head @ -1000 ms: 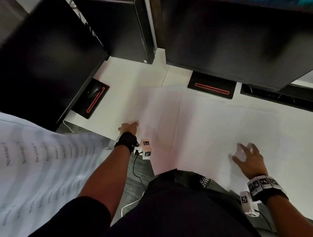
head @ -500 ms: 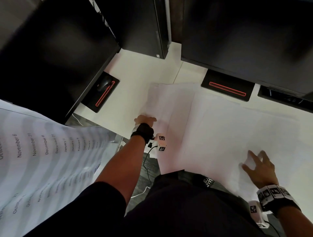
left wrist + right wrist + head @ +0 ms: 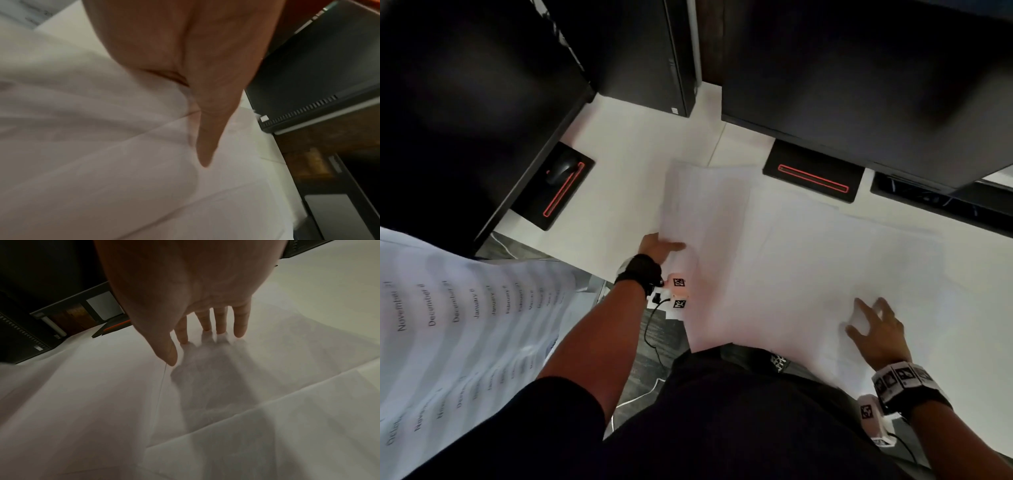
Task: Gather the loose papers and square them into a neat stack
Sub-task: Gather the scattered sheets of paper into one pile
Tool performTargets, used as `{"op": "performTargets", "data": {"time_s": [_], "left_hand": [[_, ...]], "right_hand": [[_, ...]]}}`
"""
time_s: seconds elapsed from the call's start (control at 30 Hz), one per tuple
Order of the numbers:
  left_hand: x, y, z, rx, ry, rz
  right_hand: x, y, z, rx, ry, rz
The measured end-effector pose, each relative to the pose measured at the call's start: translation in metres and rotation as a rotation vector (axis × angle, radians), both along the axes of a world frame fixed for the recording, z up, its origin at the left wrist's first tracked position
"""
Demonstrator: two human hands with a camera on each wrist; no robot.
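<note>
Several white paper sheets (image 3: 825,267) lie spread and overlapping on the white desk (image 3: 626,178). My left hand (image 3: 662,246) pinches the left edge of the leftmost sheet (image 3: 705,212). In the left wrist view its thumb (image 3: 207,129) lies on top of the sheet (image 3: 102,146) and the fingers are hidden beneath it. That edge is lifted slightly off the desk. My right hand (image 3: 876,332) rests spread on the sheets at the near right. Its straight fingertips (image 3: 240,327) press on the paper (image 3: 267,434).
Black monitors stand at the back on bases with red lines (image 3: 813,178) (image 3: 561,195); a mouse (image 3: 563,168) sits on the left base. A black computer tower (image 3: 654,51) stands behind. A printed list of months (image 3: 465,325) hangs at the near left. A keyboard (image 3: 928,198) lies far right.
My left hand has moved forward from the near desk edge onto the leftmost sheet's edge and taken hold of it. My right hand has stayed spread on the papers.
</note>
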State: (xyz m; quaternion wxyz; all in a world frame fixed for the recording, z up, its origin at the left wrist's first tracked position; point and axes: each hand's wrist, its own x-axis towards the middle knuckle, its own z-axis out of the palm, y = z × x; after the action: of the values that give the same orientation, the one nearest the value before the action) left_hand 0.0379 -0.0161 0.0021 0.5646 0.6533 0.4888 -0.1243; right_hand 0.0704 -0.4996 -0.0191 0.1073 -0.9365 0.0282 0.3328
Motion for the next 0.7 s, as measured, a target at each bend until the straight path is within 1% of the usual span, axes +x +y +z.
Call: {"op": "performTargets", "data": {"time_s": [0.1, 0.17, 0.23, 0.3, 0.4, 0.47, 0.57, 0.7], "left_hand": [[0.0, 0.003, -0.006, -0.032, -0.021, -0.056], [0.0, 0.006, -0.015, -0.013, -0.011, -0.092], [0.0, 0.006, -0.022, 0.006, 0.001, -0.103], [0.0, 0.004, -0.026, 0.025, -0.01, -0.097], [-0.002, 0.001, -0.031, 0.016, -0.028, -0.091], [-0.003, 0.0, -0.036, 0.01, -0.03, -0.089], [-0.004, -0.002, -0.038, -0.028, -0.048, -0.07], [-0.006, -0.002, -0.038, -0.087, -0.076, -0.028]], "right_hand": [[0.0, 0.002, 0.003, 0.0, -0.013, -0.014], [0.001, 0.005, 0.007, 0.01, -0.06, -0.083], [0.007, 0.013, 0.012, 0.04, -0.116, -0.214], [0.016, 0.026, 0.016, 0.072, -0.135, -0.361], [0.028, 0.047, 0.016, 0.082, -0.058, -0.561], [0.034, 0.062, 0.013, 0.062, -0.003, -0.642], [0.038, 0.087, 0.012, 0.019, 0.008, -0.702], [0.04, 0.113, 0.008, 0.024, -0.001, -0.647]]}}
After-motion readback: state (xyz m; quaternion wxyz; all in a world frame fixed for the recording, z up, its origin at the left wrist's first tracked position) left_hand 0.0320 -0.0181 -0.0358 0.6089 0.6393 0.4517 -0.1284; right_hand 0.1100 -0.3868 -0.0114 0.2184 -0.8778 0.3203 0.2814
